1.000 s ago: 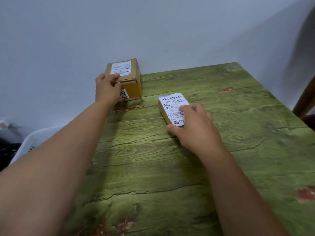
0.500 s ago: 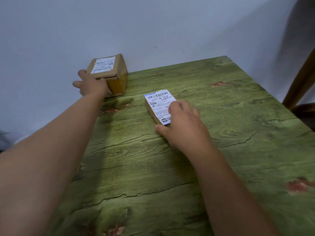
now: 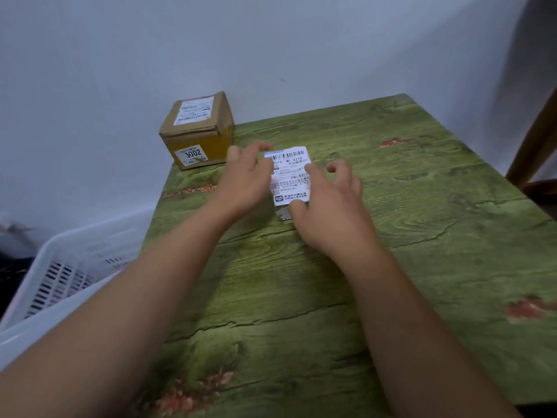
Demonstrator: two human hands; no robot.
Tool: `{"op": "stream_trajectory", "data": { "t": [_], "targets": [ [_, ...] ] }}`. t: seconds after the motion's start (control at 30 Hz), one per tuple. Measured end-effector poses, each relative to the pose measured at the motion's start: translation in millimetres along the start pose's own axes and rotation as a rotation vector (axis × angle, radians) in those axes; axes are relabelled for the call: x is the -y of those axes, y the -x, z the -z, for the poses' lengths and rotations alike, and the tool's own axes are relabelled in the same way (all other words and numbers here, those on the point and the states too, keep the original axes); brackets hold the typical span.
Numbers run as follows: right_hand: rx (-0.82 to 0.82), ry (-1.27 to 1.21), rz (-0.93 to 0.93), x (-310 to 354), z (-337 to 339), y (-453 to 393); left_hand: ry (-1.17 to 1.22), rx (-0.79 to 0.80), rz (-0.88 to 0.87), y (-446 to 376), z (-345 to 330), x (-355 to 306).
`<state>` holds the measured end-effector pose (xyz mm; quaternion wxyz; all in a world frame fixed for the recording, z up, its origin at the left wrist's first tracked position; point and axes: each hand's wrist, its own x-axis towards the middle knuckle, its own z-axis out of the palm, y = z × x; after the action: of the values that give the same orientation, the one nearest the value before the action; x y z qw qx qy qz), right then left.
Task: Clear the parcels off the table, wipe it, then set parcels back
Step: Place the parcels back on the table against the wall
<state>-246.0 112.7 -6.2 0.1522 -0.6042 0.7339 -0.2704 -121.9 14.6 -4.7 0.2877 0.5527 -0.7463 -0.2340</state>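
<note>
Here we see both hands meeting at the small flat parcel point(image 3: 290, 178), which lies on the green wood-grain table point(image 3: 422, 224) a little left of its middle and toward the far half. Its white shipping label faces up, with a barcode along the far edge. The left hand point(image 3: 245, 179) comes in from the left, its fingers curled loosely over the parcel's left edge, the fingertips reaching the far left corner of the label. The right hand point(image 3: 328, 203) covers the parcel's right and near side; the thumb sits at the near edge, the index finger lies on the label's right edge, and the other fingers are bent and slightly spread above the tabletop. We cannot tell whether either hand truly grips the parcel or only rests against it.

The cardboard box point(image 3: 197, 131) stands at the far left corner of the table, against the pale wall point(image 3: 271, 40), apart from both hands. A sticker on its near face reads 3002.

Off the table's left edge sits a white slotted plastic basket point(image 3: 60, 267). At the far right a brown wooden piece of furniture point(image 3: 536, 140) shows partly.
</note>
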Motion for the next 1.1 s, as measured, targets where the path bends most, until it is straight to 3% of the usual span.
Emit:
{"op": "stream_trajectory", "data": {
  "t": [0.1, 0.43, 0.83, 1.1],
  "targets": [
    [-0.043, -0.009, -0.014, -1.0, 5.1, 6.1, -0.204, 0.073, -0.21, 20.4, -0.2, -10.0],
    [-0.103, -0.042, -0.032, -4.6, 19.6, 23.1, -0.407, 0.168, -0.358, 42.0, -7.4, 2.0],
    [-0.135, -0.143, 0.024, -0.4, 25.7, 8.5, -0.429, -0.026, -0.161, -31.0, -17.8, 16.2],
    [-0.082, -0.161, 0.07, 0.3, 23.4, -8.1, -0.61, 0.06, -0.048, -83.0, -25.0, 14.5]
  ]
}}
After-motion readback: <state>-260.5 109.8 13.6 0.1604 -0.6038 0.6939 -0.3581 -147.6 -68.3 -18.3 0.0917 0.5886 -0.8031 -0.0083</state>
